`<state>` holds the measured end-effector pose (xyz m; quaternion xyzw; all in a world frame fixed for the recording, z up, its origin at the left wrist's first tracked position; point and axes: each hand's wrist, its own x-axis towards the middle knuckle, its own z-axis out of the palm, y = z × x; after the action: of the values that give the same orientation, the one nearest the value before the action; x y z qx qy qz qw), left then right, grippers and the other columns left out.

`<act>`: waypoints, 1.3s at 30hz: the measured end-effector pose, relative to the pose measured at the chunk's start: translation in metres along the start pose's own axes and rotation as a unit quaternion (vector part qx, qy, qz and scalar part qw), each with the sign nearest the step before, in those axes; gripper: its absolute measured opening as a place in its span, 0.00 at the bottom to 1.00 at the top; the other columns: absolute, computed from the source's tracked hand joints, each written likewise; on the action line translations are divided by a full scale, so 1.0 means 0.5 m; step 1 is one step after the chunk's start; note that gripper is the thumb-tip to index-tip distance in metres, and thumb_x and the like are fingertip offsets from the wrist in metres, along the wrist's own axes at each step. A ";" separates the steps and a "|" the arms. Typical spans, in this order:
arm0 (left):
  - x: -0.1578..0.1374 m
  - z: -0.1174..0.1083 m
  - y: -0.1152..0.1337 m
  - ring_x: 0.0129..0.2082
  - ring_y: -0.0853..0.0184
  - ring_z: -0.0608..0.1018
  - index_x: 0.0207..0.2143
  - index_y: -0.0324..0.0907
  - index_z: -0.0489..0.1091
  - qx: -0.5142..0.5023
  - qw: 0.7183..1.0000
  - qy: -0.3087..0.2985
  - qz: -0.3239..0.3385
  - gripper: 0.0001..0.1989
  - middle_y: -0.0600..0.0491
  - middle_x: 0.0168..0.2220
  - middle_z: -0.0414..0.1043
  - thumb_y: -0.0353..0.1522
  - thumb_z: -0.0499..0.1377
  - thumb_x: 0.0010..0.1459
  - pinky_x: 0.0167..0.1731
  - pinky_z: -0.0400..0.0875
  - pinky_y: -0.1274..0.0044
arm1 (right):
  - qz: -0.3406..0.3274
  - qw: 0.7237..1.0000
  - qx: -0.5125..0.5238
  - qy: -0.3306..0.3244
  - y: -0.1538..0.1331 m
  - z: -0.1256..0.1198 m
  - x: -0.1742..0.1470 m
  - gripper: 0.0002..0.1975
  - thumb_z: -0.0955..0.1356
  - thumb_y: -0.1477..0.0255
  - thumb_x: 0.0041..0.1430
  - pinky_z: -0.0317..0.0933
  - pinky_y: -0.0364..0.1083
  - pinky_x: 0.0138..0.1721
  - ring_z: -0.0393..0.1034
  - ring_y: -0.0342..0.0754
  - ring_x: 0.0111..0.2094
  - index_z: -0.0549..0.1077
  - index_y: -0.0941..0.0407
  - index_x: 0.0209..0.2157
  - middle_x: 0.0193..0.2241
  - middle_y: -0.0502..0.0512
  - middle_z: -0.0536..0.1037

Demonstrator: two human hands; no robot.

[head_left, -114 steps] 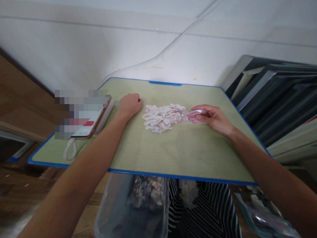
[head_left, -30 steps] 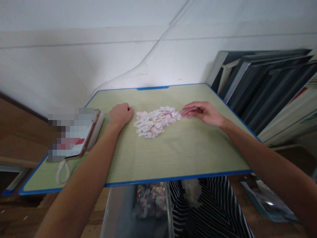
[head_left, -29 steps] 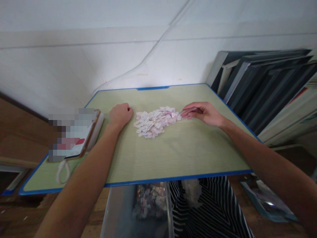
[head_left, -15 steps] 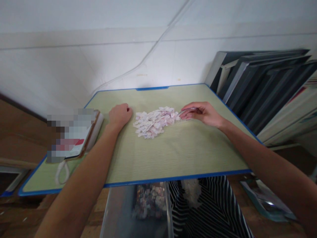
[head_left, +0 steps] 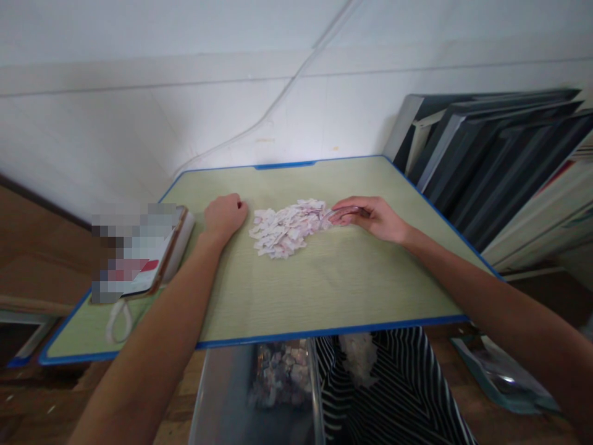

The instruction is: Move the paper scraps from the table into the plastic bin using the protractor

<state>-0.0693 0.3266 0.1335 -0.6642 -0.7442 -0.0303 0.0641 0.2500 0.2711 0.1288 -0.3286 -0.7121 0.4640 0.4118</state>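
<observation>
Where the paper scraps (head_left: 283,230) lie: one loose heap at mid-frame, on the table (head_left: 324,284).
Right hand (head_left: 380,217): right of centre, thumb and fingers pinching a clear curved piece (head_left: 343,211), its left edge at the heap's right end; whether it touches scraps cannot be told.
Left hand (head_left: 223,216): left of centre, fingers curled into a fist just beside the heap, apart from it; whether anything is inside cannot be told.
How far along: the scraps look gathered but unevenly spread; the work seems in progress at the right end, and how much is left cannot be judged.
Tabletop: pale green, blue-edged, against a white wall (head_left: 139,136) crossed by a cable (head_left: 273,102).
Left side: a phone (head_left: 151,247), partly pixelated, with a white loop (head_left: 119,322) below it.
Upper right: leaning dark panels (head_left: 482,161).
Bottom: a translucent bin (head_left: 215,395) holding a heap of bits (head_left: 280,374), beside striped cloth (head_left: 393,389); wooden floor (head_left: 171,414) shows around them.
</observation>
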 end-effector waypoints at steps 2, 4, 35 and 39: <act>0.000 -0.001 0.001 0.47 0.50 0.79 0.47 0.39 0.75 0.002 1.000 -0.001 -0.001 0.23 0.39 0.47 0.78 0.36 0.44 0.62 0.42 0.73 0.66 | -0.002 1.000 0.000 0.010 0.005 0.003 0.001 0.19 0.77 0.59 0.52 0.72 0.53 0.50 0.80 0.51 0.42 0.79 0.56 0.41 0.39 0.59 0.84; 0.000 -0.001 0.001 0.47 0.50 0.79 0.47 0.39 0.75 0.004 1.000 -0.001 0.000 0.23 0.39 0.47 0.78 0.36 0.44 0.62 0.42 0.73 0.66 | -0.003 1.000 -0.008 0.019 0.008 0.005 0.002 0.21 0.76 0.56 0.51 0.72 0.54 0.51 0.80 0.52 0.43 0.79 0.56 0.41 0.40 0.60 0.84; -0.002 -0.003 0.002 0.48 0.51 0.78 0.48 0.40 0.75 -0.005 1.000 -0.004 0.000 0.23 0.39 0.48 0.78 0.37 0.44 0.62 0.43 0.72 0.66 | 0.034 0.996 0.061 -0.061 -0.012 0.011 0.004 0.15 0.78 0.68 0.50 0.74 0.50 0.46 0.80 0.49 0.40 0.80 0.55 0.41 0.35 0.55 0.84; -0.003 -0.005 0.003 0.48 0.50 0.78 0.48 0.40 0.75 -0.006 1.000 -0.007 -0.006 0.23 0.39 0.49 0.78 0.36 0.44 0.62 0.43 0.72 0.66 | 0.038 0.996 0.061 -0.049 -0.019 0.008 0.003 0.15 0.78 0.67 0.50 0.74 0.50 0.46 0.80 0.49 0.40 0.80 0.56 0.40 0.35 0.55 0.84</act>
<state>-0.0673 0.3248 0.1356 -0.6605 -0.7482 -0.0303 0.0545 0.2448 0.2673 0.1371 -0.3065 -0.6889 0.5374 0.3777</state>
